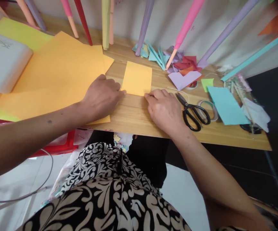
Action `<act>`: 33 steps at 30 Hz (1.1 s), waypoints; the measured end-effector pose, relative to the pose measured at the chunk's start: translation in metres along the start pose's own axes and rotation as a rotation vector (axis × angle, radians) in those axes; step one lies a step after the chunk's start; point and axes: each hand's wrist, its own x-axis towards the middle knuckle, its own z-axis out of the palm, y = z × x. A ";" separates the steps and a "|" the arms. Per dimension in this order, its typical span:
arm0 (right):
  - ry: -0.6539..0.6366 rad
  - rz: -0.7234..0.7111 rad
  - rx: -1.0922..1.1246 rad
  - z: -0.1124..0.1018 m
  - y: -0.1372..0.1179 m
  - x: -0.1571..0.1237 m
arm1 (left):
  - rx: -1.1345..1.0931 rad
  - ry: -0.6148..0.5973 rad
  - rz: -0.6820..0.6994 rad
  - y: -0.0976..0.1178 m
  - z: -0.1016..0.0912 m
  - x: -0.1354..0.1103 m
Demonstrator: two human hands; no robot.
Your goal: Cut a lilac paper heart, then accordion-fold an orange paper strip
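Observation:
A small yellow-orange sheet of paper [137, 78] lies flat on the wooden table. My left hand [105, 94] is at its lower left corner, fingers curled and thumb and fingertip closed on the edge. At the lower right corner, my right hand [164, 107] pinches the same near edge. Both wrists rest low by the table's front. Large orange sheets [64, 73] spread under and beyond my left hand. Black-handled scissors [194, 112] lie just right of my right hand, blades pointing away from me.
A white device [6, 61] sits on the sheets at left. Rolled paper sticks [187, 24] lean against the wall. Paper scraps [184, 64] are heaped at the back. A tape roll [210, 110] and turquoise paper [228, 106] lie right of the scissors, near the table's right end.

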 end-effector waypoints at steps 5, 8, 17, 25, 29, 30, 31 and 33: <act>-0.010 -0.067 0.018 -0.006 0.010 0.008 | 0.098 -0.137 -0.062 0.004 -0.013 0.005; -0.019 -0.058 -0.002 -0.007 0.013 0.014 | 0.157 -0.157 -0.050 0.004 -0.017 0.010; 0.052 -0.069 -0.074 -0.005 0.010 0.016 | 0.148 -0.162 0.039 0.000 -0.027 0.027; 0.037 -0.037 -0.046 -0.008 0.008 0.014 | 0.219 -0.118 0.055 -0.002 -0.021 0.032; 0.049 -0.052 -0.044 -0.006 0.009 0.014 | 0.244 -0.105 0.047 -0.005 -0.016 0.033; 0.043 -0.053 -0.058 -0.006 0.009 0.014 | 0.250 -0.111 0.049 -0.006 -0.016 0.033; 0.037 -0.055 -0.070 -0.006 0.009 0.015 | 0.252 -0.115 0.056 -0.006 -0.016 0.033; 0.033 -0.057 -0.078 -0.006 0.010 0.017 | 0.248 -0.110 0.070 -0.007 -0.016 0.032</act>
